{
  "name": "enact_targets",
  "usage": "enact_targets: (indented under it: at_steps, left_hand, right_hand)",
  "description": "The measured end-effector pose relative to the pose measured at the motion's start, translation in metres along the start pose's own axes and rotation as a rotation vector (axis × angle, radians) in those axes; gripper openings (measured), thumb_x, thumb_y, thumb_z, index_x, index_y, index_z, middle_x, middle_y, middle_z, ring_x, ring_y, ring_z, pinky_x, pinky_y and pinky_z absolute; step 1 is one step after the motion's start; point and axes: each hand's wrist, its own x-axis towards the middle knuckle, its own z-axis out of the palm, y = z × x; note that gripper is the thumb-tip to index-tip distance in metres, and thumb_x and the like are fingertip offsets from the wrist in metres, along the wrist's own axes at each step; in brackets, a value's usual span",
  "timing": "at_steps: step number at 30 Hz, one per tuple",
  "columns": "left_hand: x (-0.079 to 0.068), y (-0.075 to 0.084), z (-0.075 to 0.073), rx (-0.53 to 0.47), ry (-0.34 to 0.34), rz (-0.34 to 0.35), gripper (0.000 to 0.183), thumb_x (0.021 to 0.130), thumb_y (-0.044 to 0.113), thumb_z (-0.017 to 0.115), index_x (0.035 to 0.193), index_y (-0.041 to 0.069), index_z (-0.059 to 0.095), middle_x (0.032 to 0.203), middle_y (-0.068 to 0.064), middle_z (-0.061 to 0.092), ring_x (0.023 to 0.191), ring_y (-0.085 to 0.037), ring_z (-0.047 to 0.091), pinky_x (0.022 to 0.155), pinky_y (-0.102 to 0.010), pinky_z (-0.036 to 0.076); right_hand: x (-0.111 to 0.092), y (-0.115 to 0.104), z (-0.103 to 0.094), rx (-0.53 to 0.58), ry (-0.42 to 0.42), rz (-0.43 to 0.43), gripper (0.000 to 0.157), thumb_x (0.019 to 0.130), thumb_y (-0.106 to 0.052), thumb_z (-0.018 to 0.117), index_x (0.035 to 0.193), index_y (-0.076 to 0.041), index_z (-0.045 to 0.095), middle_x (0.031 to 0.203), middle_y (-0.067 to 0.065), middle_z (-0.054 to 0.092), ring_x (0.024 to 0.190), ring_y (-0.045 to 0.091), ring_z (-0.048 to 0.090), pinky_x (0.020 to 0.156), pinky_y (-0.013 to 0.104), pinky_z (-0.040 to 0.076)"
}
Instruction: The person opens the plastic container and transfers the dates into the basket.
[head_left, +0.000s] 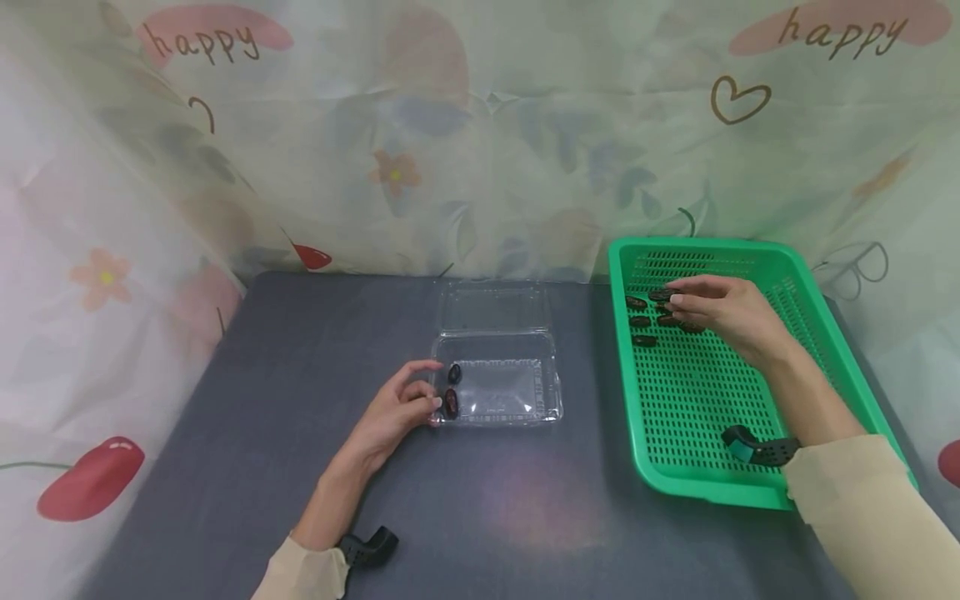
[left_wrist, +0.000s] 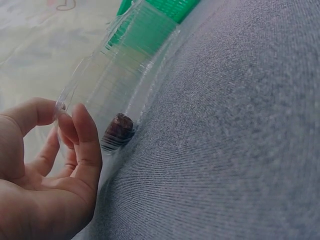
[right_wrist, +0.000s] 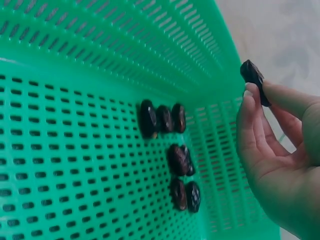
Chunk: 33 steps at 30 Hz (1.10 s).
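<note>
My left hand [head_left: 401,408] pinches the left rim of a clear plastic clamshell box [head_left: 498,387], whose lid is folded back behind it. Two dark brown dates, an upper date [head_left: 454,373] and a lower date [head_left: 451,403], lie along the box's left side. Through the clear wall a date [left_wrist: 119,131] shows in the left wrist view. Over the far left part of a green perforated basket [head_left: 634,433], my right hand [head_left: 738,321] holds a date [right_wrist: 254,80] between thumb and fingertips. Below it, several other dates [right_wrist: 166,118] lie on the basket floor.
A dark grey cloth [head_left: 315,350] covers the table under the box and basket. Close behind both hangs a printed curtain [head_left: 495,167], and it also closes off the left and right sides. Each wrist wears a black strap, such as the left strap [head_left: 369,548].
</note>
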Motion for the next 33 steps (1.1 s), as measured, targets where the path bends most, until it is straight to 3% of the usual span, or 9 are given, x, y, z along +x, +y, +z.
enact_targets:
  at_steps: [12, 19, 23, 29, 33]
  left_hand:
    - [0.000, 0.000, 0.001, -0.001, 0.008, -0.002, 0.051, 0.091, 0.001, 0.066, 0.136, 0.020, 0.053, 0.090, -0.006, 0.058, 0.077, -0.019, 0.057, 0.072, -0.034, 0.054]
    - [0.001, 0.000, 0.001, 0.005, 0.014, -0.009, 0.051, 0.090, 0.001, 0.066, 0.136, 0.020, 0.053, 0.090, -0.006, 0.057, 0.079, -0.020, 0.057, 0.073, -0.035, 0.054]
    - [0.001, 0.000, 0.000, 0.007, 0.017, -0.008, 0.051, 0.090, 0.001, 0.066, 0.135, 0.021, 0.053, 0.091, -0.007, 0.057, 0.079, -0.021, 0.057, 0.073, -0.035, 0.054]
    - [0.001, -0.001, -0.001, -0.005, 0.010, 0.003, 0.052, 0.090, 0.001, 0.066, 0.136, 0.019, 0.053, 0.090, -0.007, 0.057, 0.079, -0.022, 0.059, 0.072, -0.036, 0.055]
    - [0.000, -0.001, -0.002, -0.011, 0.003, 0.008, 0.053, 0.090, 0.000, 0.066, 0.138, 0.018, 0.051, 0.090, -0.007, 0.058, 0.079, -0.021, 0.060, 0.073, -0.037, 0.055]
  right_hand:
    - [0.004, 0.017, -0.019, 0.131, -0.030, 0.061, 0.032, 0.096, -0.019, 0.066, 0.126, -0.008, 0.064, 0.111, -0.005, 0.067, 0.103, 0.009, 0.067, 0.099, 0.033, 0.049]
    - [0.004, 0.027, -0.029, 0.080, -0.066, 0.096, 0.043, 0.097, -0.018, 0.065, 0.136, -0.001, 0.054, 0.113, -0.005, 0.065, 0.103, 0.005, 0.066, 0.099, 0.031, 0.049]
    - [0.007, 0.034, -0.035, 0.123, -0.083, 0.102, 0.042, 0.097, -0.013, 0.065, 0.135, 0.000, 0.054, 0.113, -0.004, 0.065, 0.103, 0.005, 0.066, 0.097, 0.028, 0.049]
    - [0.011, 0.045, -0.039, 0.046, -0.080, 0.102, 0.048, 0.099, -0.017, 0.063, 0.140, 0.002, 0.049, 0.114, -0.007, 0.064, 0.104, 0.002, 0.065, 0.099, 0.030, 0.048]
    - [0.014, 0.052, -0.040, 0.082, -0.111, 0.117, 0.045, 0.099, -0.013, 0.061, 0.139, 0.003, 0.049, 0.112, -0.006, 0.066, 0.103, 0.005, 0.066, 0.098, 0.031, 0.049]
